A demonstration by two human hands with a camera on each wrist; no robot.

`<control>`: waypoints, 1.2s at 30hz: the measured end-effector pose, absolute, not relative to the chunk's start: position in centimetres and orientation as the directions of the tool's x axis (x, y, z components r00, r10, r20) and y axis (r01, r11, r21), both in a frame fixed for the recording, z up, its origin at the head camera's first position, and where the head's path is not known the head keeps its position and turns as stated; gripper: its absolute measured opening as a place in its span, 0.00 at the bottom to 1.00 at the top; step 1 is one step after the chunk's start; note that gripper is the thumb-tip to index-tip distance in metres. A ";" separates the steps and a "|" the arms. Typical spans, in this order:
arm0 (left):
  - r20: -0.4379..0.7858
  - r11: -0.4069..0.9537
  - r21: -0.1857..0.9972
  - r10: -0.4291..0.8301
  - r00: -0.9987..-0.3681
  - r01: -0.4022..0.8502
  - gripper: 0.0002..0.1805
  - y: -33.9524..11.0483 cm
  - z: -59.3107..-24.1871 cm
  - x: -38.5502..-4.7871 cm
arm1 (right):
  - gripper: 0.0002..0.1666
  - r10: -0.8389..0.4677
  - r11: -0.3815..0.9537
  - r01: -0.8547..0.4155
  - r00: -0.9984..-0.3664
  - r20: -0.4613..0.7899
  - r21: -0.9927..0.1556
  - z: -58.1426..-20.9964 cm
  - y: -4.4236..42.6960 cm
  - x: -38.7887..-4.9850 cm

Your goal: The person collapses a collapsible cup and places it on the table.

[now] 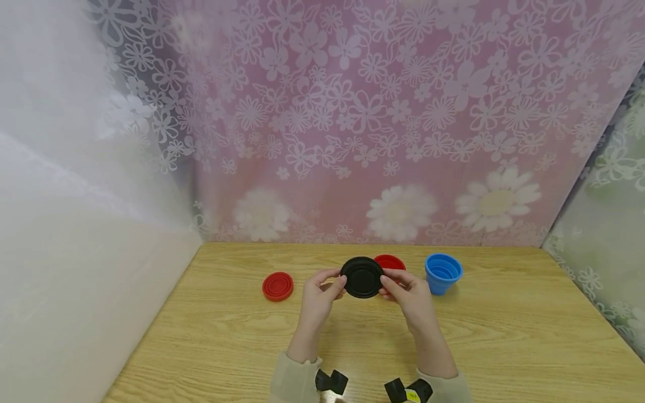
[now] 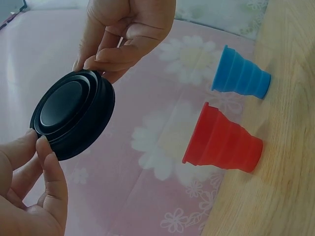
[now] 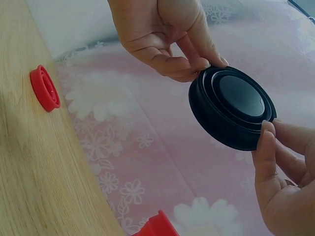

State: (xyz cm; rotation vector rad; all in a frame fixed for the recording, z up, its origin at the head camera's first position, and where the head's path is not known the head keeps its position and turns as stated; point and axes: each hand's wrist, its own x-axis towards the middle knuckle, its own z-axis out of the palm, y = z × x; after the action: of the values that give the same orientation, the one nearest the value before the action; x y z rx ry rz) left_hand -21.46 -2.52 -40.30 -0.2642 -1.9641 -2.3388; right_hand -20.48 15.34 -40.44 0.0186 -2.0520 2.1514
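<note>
A black collapsible cup (image 1: 362, 277), folded flat into a disc, is held up above the table between both hands. My left hand (image 1: 318, 296) pinches its left rim between thumb and fingers. On the opposite rim, my right hand (image 1: 410, 296) pinches it the same way. The left wrist view shows the concentric rings of the black cup (image 2: 74, 110) tilted toward the camera. Behind the right hand stands a red collapsible cup (image 2: 224, 140), pulled out to full height and partly hidden in the head view.
A blue collapsible cup (image 1: 443, 273) stands extended on the wooden table (image 1: 227, 341), right of the red one. A flattened red collapsible cup (image 1: 277, 286) lies to the left. Flowered pink cloth (image 1: 322, 140) hangs behind the table's back edge.
</note>
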 end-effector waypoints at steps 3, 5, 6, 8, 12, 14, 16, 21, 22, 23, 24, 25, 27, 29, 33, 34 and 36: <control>0.174 -0.198 0.967 0.058 -0.983 0.159 0.13 -2.5 -41.0 -22.0 | 0.17 0.116 -0.053 -0.126 -0.986 0.120 -0.991 -40.4 15.4 -20.5; 0.167 -0.200 0.968 0.054 -0.984 0.153 0.13 -2.5 -41.6 -22.3 | 0.18 0.119 -0.068 -0.126 -0.986 0.118 -0.990 -40.4 15.4 -20.5; 0.169 -0.202 0.967 0.048 -0.984 0.156 0.13 -2.5 -41.7 -22.4 | 0.18 0.120 -0.076 -0.128 -0.986 0.118 -0.989 -40.5 15.4 -20.5; 0.178 -0.199 0.965 0.035 -0.983 0.168 0.13 -2.4 -41.9 -22.5 | 0.18 0.123 -0.091 -0.132 -0.985 0.121 -0.987 -40.5 15.4 -20.5; 0.197 -0.200 0.961 0.012 -0.980 0.191 0.13 -2.4 -42.1 -22.6 | 0.17 0.134 -0.106 -0.139 -0.983 0.125 -0.985 -40.5 15.3 -20.6; 0.200 -0.200 0.960 0.008 -0.980 0.194 0.13 -2.4 -42.1 -22.6 | 0.16 0.141 -0.107 -0.135 -0.983 0.120 -0.985 -40.5 15.3 -20.6; 0.202 -0.199 0.960 0.007 -0.979 0.197 0.12 -2.4 -42.1 -22.6 | 0.16 0.149 -0.106 -0.127 -0.983 0.110 -0.986 -40.5 15.2 -20.6; 0.204 -0.185 0.962 0.001 -0.979 0.201 0.11 -2.5 -42.2 -22.6 | 0.16 0.161 -0.093 -0.107 -0.983 0.091 -0.990 -40.5 15.1 -20.5; 0.205 -0.178 0.963 0.001 -0.979 0.201 0.12 -2.5 -42.2 -22.6 | 0.16 0.162 -0.091 -0.107 -0.982 0.091 -0.990 -40.5 15.1 -20.5; 0.202 -0.174 0.964 0.000 -0.979 0.199 0.12 -2.5 -42.2 -22.6 | 0.16 0.163 -0.091 -0.109 -0.982 0.093 -0.990 -40.5 15.1 -20.5; 0.201 -0.170 0.965 0.000 -0.980 0.199 0.12 -2.4 -42.2 -22.6 | 0.16 0.163 -0.092 -0.113 -0.982 0.097 -0.989 -40.5 15.1 -20.4; 0.203 -0.170 0.965 -0.001 -0.979 0.200 0.13 -2.4 -42.3 -22.6 | 0.16 0.162 -0.094 -0.118 -0.982 0.101 -0.989 -40.5 15.1 -20.4; 0.209 -0.175 0.963 -0.004 -0.978 0.206 0.13 -2.4 -42.3 -22.6 | 0.16 0.159 -0.104 -0.130 -0.981 0.112 -0.986 -40.5 15.2 -20.4; 0.213 -0.179 0.961 -0.009 -0.977 0.211 0.13 -2.4 -42.2 -22.6 | 0.16 0.154 -0.112 -0.143 -0.980 0.125 -0.983 -40.4 15.2 -20.4; 0.219 -0.177 0.960 -0.014 -0.976 0.218 0.13 -2.4 -42.2 -22.6 | 0.17 0.147 -0.114 -0.161 -0.979 0.143 -0.980 -40.4 15.2 -20.3; 0.216 -0.175 0.961 -0.013 -0.976 0.215 0.13 -2.4 -42.2 -22.6 | 0.17 0.145 -0.113 -0.164 -0.979 0.147 -0.980 -40.4 15.2 -20.3; 0.209 -0.178 0.962 -0.007 -0.978 0.207 0.12 -2.4 -42.1 -22.7 | 0.17 0.141 -0.115 -0.168 -0.978 0.151 -0.979 -40.4 15.2 -20.3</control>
State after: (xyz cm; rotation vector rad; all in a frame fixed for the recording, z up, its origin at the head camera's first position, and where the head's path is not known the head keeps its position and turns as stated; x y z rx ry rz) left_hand -22.65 -2.39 -42.14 -0.2356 -1.9171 -2.2975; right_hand -20.28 15.24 -40.38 0.0302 -1.9385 2.2034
